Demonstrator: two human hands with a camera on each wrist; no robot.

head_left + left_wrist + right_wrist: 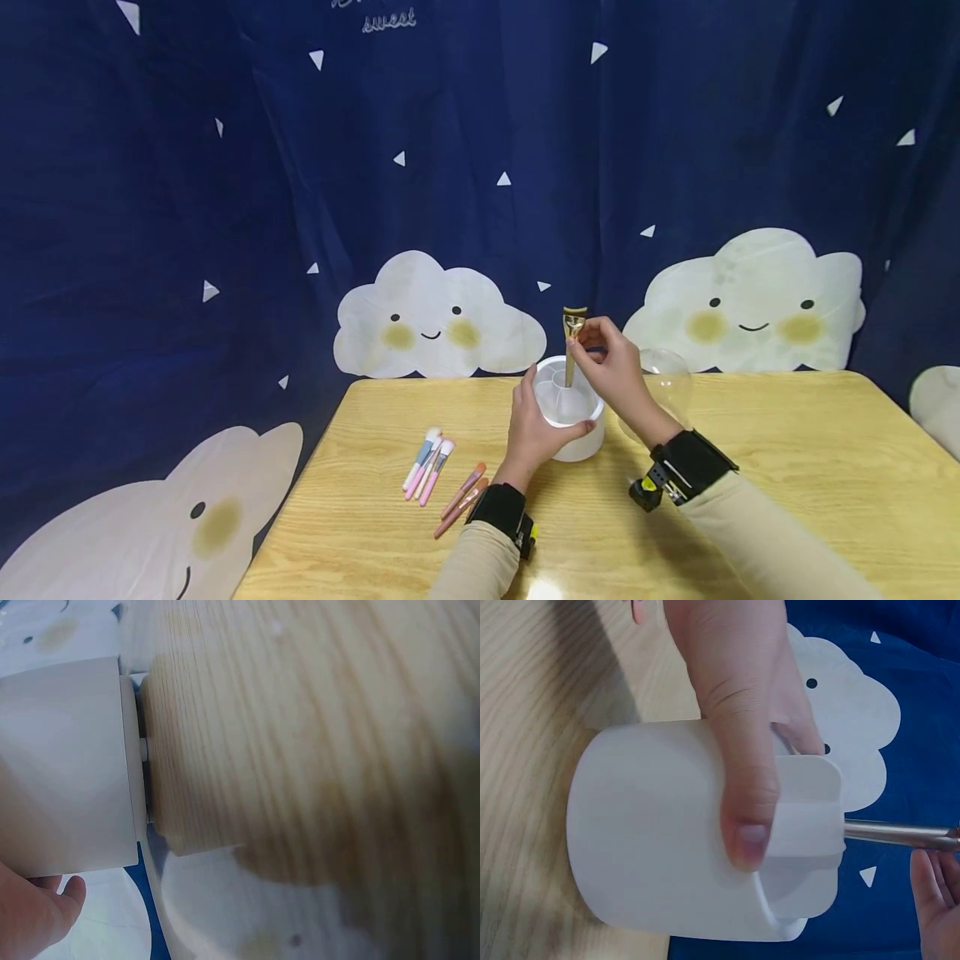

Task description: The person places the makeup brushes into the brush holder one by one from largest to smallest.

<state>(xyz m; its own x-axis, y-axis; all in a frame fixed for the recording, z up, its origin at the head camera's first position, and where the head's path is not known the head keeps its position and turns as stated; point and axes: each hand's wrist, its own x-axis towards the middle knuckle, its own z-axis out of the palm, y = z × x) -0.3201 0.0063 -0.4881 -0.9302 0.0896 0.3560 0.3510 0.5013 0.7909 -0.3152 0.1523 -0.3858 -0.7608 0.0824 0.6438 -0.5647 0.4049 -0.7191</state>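
Observation:
Between both hands is a white round brush holder (583, 447) with a divided top, also filling the left side of the left wrist view. My left hand (531, 432) grips it around the side, its thumb along the front near the rim, as the right wrist view shows closely. With fingers and thumb, my right hand (618, 373) pinches a gold makeup brush (568, 362) upright, bristles up. The brush's handle (889, 832) reaches down into the holder's top, and its lower end is hidden there.
Left of the holder lie several makeup brushes (429, 468) with white tips, and two pink brushes (463, 492) nearer my left wrist. A clear dome-shaped cover (673, 379) stands behind my right hand. The wooden table (787, 467) ends at a dark blue curtain (465, 108).

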